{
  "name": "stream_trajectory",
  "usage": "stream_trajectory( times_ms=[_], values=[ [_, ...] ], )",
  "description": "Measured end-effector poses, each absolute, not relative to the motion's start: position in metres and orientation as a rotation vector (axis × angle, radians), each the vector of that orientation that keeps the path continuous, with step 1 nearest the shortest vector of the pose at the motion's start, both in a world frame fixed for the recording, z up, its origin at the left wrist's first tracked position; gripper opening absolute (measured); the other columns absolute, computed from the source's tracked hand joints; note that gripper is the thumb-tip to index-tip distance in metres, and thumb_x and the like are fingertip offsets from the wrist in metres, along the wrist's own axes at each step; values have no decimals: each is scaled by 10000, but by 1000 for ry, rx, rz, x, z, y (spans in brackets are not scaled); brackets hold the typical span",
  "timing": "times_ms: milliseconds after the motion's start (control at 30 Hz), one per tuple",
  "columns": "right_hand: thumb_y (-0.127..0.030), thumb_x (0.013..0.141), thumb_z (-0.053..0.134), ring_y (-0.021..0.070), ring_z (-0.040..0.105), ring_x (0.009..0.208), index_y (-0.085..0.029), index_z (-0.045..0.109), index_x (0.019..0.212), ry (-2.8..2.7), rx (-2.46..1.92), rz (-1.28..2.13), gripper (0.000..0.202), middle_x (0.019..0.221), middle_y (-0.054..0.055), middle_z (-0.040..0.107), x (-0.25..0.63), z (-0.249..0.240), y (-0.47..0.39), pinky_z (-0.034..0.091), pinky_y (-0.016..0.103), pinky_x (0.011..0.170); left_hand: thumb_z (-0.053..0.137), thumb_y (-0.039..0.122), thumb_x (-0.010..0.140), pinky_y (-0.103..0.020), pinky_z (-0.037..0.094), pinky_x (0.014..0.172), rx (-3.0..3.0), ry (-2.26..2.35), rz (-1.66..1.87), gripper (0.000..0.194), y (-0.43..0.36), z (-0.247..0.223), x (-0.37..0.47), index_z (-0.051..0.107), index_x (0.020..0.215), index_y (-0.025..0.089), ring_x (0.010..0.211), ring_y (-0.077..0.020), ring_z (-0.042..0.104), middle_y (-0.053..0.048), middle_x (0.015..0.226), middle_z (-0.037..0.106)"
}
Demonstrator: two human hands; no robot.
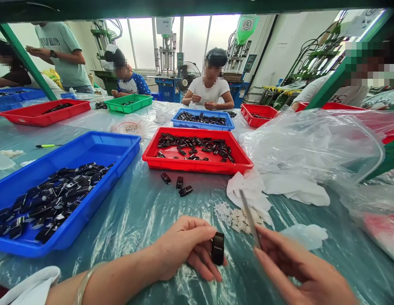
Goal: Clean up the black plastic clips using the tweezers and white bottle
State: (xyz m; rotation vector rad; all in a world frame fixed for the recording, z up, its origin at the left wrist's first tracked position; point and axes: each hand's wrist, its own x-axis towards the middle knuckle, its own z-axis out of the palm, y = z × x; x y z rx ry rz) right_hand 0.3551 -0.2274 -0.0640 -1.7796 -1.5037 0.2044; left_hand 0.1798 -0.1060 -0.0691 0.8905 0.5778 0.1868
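Near the front of the table, my left hand [187, 245] holds a small glossy black part [217, 249] between thumb and fingers. To its right, my right hand [298, 262] grips a thin grey metal tool [248, 214], whose far end points up and away. The tool and the black part are apart. Just beyond my hands lies a pile of small white and cream pieces [238, 218], beside crumpled white cloth [247, 188]. Three more black parts [179, 183] rest on the plastic-covered table, in front of a red tray [197, 166] holding several black parts.
A large blue tray [98, 199] of black parts stands at the left. Clear plastic bags [298, 144] spread over the right side. Smaller blue [203, 125] and green [128, 104] trays sit farther back, where several people work. Green frame bars cross the upper corners.
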Motion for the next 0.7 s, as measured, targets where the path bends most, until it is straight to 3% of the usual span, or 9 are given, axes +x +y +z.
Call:
stream_trajectory(
  times_ms=[100, 233, 467, 700],
  values=[
    [-351, 726, 649, 171, 699, 695, -231, 630, 1040, -1219, -1738, 284, 336, 842, 24, 727, 358, -51, -220, 575, 194, 614, 667, 329, 691, -141, 472, 415, 914, 576, 178, 257, -106, -68, 179, 591, 754, 92, 509, -129, 643, -112, 725, 674],
    [-351, 715, 670, 156, 704, 660, -241, 649, 923, -1095, -1647, 400, 236, 803, 11, 728, 359, -38, -207, 575, 173, 602, 743, 251, 613, -161, 486, 438, 928, 539, 137, 278, -107, -68, 177, 622, 812, 101, 497, -114, 627, -80, 718, 679],
    [-291, 757, 646, 190, 709, 715, -243, 673, 834, -1238, -1484, 601, 95, 817, 35, 716, 357, -44, -207, 588, 234, 635, 730, 289, 651, -160, 477, 447, 918, 426, 40, 276, -106, -72, 174, 672, 840, 96, 513, -95, 609, -66, 725, 667],
    [-253, 748, 657, 191, 711, 665, -261, 671, 848, -1226, -1433, 672, 101, 807, 22, 715, 356, -47, -215, 588, 230, 605, 711, 337, 676, -180, 474, 451, 904, 394, -43, 282, -106, -67, 171, 680, 837, 107, 496, -96, 593, -42, 715, 640]
  ],
)
